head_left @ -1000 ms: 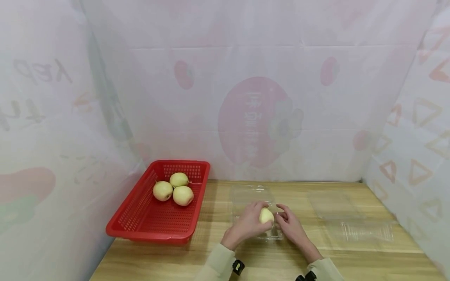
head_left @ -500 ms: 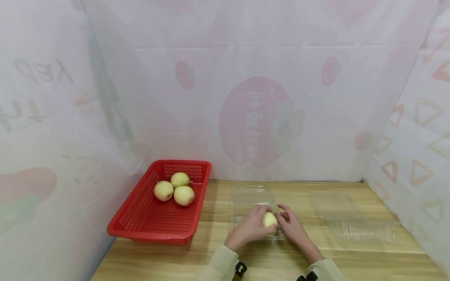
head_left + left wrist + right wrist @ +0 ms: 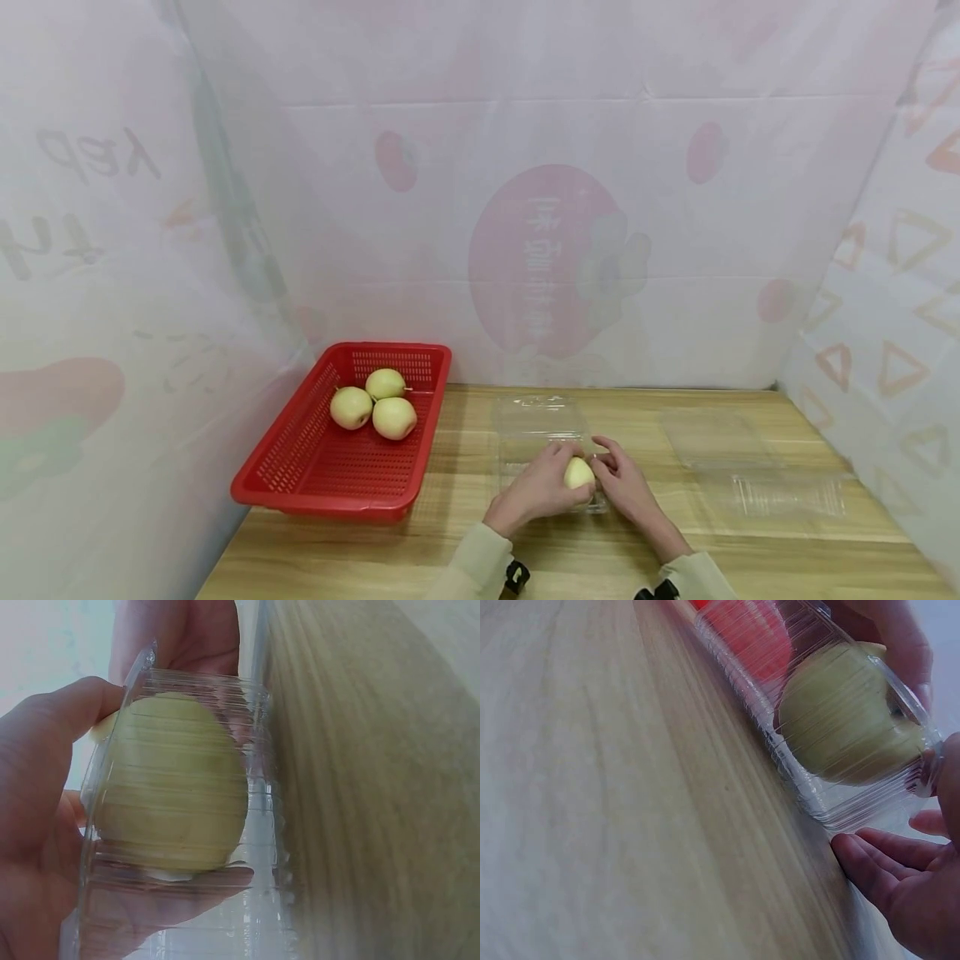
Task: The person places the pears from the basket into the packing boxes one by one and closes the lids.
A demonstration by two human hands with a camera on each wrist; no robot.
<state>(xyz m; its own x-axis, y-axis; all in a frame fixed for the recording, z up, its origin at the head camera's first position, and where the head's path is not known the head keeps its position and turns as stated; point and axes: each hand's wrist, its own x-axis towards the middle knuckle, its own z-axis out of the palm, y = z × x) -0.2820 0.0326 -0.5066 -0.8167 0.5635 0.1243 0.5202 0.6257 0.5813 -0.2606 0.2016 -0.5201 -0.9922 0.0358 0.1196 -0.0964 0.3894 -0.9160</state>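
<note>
My left hand (image 3: 536, 490) grips a pale yellow pear (image 3: 578, 473) inside the near part of a clear plastic box (image 3: 534, 427). The box's lid is folded back, away from me. Through the ridged side wall in the left wrist view, the pear (image 3: 176, 787) shows with left fingers beneath it and the thumb above the rim. On the box's right side, my right hand (image 3: 626, 492) pinches the rim. Its lower fingertips (image 3: 847, 847) touch the base corner in the right wrist view. Much of the box is hidden behind the left hand.
At left stands a red plastic basket (image 3: 352, 471) with three pears (image 3: 393, 418) in it. More clear plastic containers (image 3: 783, 494) lie on the wooden table (image 3: 585, 554) at right. Printed curtains (image 3: 420, 250) enclose the back and sides.
The left hand has shifted the pear slightly right and toward me, closer to the right hand. The right hand stays at the box's side. The basket's pears stay put.
</note>
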